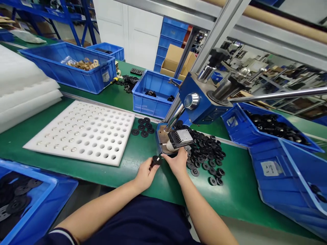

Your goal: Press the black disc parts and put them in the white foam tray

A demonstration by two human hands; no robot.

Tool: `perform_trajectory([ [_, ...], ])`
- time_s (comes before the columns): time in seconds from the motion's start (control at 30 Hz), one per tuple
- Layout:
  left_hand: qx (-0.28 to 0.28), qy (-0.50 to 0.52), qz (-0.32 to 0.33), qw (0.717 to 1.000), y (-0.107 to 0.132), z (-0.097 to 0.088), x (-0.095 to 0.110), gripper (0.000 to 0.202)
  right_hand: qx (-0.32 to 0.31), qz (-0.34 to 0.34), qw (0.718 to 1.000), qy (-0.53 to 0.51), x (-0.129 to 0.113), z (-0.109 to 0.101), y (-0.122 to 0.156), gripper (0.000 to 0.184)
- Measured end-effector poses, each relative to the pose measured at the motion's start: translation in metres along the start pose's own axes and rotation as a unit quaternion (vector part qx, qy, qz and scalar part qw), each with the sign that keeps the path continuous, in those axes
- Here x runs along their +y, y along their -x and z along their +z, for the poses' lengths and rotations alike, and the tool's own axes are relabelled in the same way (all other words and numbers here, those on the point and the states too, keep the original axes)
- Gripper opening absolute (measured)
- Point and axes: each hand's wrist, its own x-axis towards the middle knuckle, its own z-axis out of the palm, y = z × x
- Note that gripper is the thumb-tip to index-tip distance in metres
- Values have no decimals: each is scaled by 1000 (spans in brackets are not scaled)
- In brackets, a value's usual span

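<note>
My left hand (145,175) is closed on a black round disc (156,160) with a small pale pin at its middle, held low over the bench front. Just to its right, my right hand (178,163) has its thumb stretched out toward the disc. Its other fingers reach up beside the fixture of a blue hand press (201,98) and are partly hidden. On the press base sits a pale round piece under a black block with a finned metal top (184,135). Many black discs (204,149) lie heaped right of the press; several more (144,127) lie left of it.
A white foam tray (102,131) with rows of holes, some holding small metal pieces, lies on the green bench (135,146). Blue bins (153,92) stand behind, at right (278,170) and at front left (51,190). The press's long lever (278,95) sticks out rightward.
</note>
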Motion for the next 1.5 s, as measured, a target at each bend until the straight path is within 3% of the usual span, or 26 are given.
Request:
perform_trajectory([
  [0.2, -12, -6, 9, 1000, 1, 5, -5, 23, 51, 26, 998, -31, -6, 9, 4, 100],
  [0.5, -10, 28, -7, 1000, 4, 1, -16, 26, 97, 39, 994, -40, -25, 43, 22, 110],
  [0.67, -15, 53, -32, 998, 5, -3, -23, 32, 50, -12, 998, -39, -12, 16, 22, 94],
  [0.8, -18, 45, -33, 998, 2, -6, -21, 34, 90, -16, 995, 47, 29, -24, 11, 59],
  [0.9, -15, 16, 4, 1000, 0, -8, -17, 35, 96, 15, 990, 105, 60, -42, -1, 46],
  [1.03, -20, -13, 22, 999, -3, -9, -14, 34, 92, 7, 989, 115, 79, -47, -12, 35],
  [1.23, -25, 2, 3, 1000, -5, -14, 6, 36, 91, -12, 989, 116, 78, -55, -24, 26],
  [1.37, -43, 3, 2, 999, -7, -14, 19, 36, 72, -18, 992, 99, 80, -55, -26, 30],
  [1.5, -32, -17, 6, 999, -7, -8, 10, 34, 61, -14, 994, 87, 93, -52, -26, 37],
])
